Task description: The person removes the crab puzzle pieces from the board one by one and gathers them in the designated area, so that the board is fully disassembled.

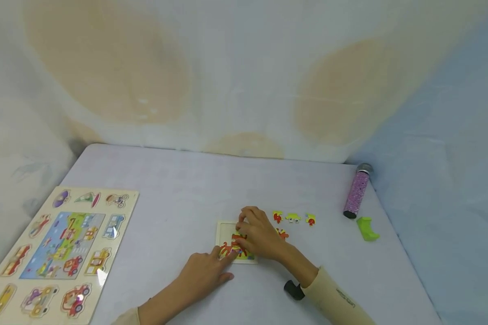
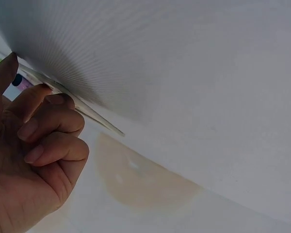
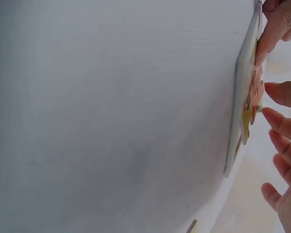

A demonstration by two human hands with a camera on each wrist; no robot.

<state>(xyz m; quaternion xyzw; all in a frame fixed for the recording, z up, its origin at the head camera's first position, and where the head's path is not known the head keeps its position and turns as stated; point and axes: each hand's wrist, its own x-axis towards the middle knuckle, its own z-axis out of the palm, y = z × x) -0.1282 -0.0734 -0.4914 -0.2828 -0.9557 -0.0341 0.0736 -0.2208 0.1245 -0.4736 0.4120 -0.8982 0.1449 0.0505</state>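
A small square wooden puzzle board [image 1: 227, 229] lies on the table with several red and yellow puzzle pieces [image 1: 226, 249] in its lower part. My right hand [image 1: 262, 234] is over the board's right side; its thumb and index finger pinch a red and yellow puzzle piece [image 3: 256, 94], which looks slightly raised and tilted in the right wrist view. From the lower left my left hand [image 1: 205, 271] reaches in, its extended index finger pressing on the pieces. The other left fingers [image 2: 58, 145] curl loosely and hold nothing.
Right of the board lie loose puzzle pieces [image 1: 293, 218]. A large vehicle puzzle board [image 1: 118, 201] covers the table's left side. At the right are a glittery purple microphone [image 1: 356, 192] and a green curved piece [image 1: 367, 229]. A black cylindrical object [image 1: 294, 290] sits near my right sleeve.
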